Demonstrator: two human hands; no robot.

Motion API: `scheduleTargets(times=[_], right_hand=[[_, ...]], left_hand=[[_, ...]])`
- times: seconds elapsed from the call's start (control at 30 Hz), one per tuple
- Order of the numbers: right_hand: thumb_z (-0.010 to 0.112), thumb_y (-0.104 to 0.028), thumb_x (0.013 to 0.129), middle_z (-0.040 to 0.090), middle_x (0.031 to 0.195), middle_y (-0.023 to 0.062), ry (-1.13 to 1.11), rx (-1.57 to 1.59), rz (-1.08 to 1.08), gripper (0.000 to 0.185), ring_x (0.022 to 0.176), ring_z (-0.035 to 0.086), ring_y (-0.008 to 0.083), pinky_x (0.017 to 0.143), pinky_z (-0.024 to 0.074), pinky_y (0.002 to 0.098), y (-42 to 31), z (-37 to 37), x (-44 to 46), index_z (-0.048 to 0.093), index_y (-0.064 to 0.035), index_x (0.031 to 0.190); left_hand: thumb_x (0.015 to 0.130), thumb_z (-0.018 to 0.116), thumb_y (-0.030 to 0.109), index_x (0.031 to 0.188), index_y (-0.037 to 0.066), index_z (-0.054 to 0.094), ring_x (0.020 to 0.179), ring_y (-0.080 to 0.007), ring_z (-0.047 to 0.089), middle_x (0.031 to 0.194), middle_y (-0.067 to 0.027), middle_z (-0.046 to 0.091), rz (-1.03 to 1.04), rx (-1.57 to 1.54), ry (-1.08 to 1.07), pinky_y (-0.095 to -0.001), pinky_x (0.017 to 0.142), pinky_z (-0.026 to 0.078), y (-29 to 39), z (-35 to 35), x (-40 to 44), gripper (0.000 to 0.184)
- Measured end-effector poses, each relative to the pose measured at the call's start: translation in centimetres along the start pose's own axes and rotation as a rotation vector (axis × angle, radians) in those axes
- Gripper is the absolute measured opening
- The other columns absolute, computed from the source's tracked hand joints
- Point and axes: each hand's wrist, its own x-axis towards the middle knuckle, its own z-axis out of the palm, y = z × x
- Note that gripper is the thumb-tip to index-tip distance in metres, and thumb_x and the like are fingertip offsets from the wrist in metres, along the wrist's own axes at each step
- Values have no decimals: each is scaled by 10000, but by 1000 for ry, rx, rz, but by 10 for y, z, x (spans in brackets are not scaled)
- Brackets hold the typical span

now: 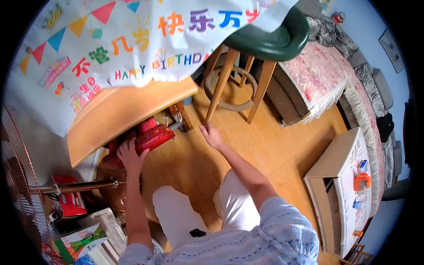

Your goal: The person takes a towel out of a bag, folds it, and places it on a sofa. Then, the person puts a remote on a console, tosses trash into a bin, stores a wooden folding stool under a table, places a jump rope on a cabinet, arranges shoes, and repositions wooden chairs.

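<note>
My left hand [130, 155] reaches to a red bundle [152, 136] with small blue dots, partly under a light wooden board [132, 112]. Its fingers are spread and the thumb stands apart, at the bundle's near side. Beneath the board's edge, part of the bundle is hidden. My right hand [213, 136] is loosely curled by the foot of a wooden leg of a green-seated stool [269, 42]. Whether its fingers pinch the leg's end or anything else is too small to tell.
A birthday banner [145, 39] hangs over the board and part of the stool. Boxes and packets [84, 238] crowd the lower left, near a metal rod [84, 187]. To the right stand a covered sofa [318, 70] and a low table [353, 185] with small items.
</note>
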Motion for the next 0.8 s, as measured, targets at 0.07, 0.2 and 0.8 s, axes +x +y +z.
scheduleTargets(times=[0.07, 0.2, 0.8], right_hand=[[461, -314, 892, 591, 914, 252, -52, -6, 55, 388, 881, 570, 384, 781, 454, 406, -11, -18, -4, 511, 42, 1039], [438, -342, 901, 590, 912, 253, -67, -26, 53, 404, 903, 559, 384, 791, 442, 411, -36, -72, -19, 552, 42, 951], [385, -416, 924, 571, 720, 124, 108, 382, 517, 517, 584, 568, 177, 574, 473, 298, -155, -290, -133, 543, 75, 957]], left_hand=[[695, 620, 513, 1201, 118, 446, 1069, -333, 413, 1123, -141, 465, -6, 16, -85, -499, 928, 285, -1, -4, 1, 664], [659, 710, 362, 1253, 126, 380, 1132, -336, 378, 1217, -145, 414, -69, -35, -249, -498, 967, 267, 7, -21, 7, 719], [720, 650, 158, 1073, 5, 500, 1048, -348, 460, 1120, -196, 497, -174, -369, -740, -429, 878, 387, 163, -232, 39, 413]])
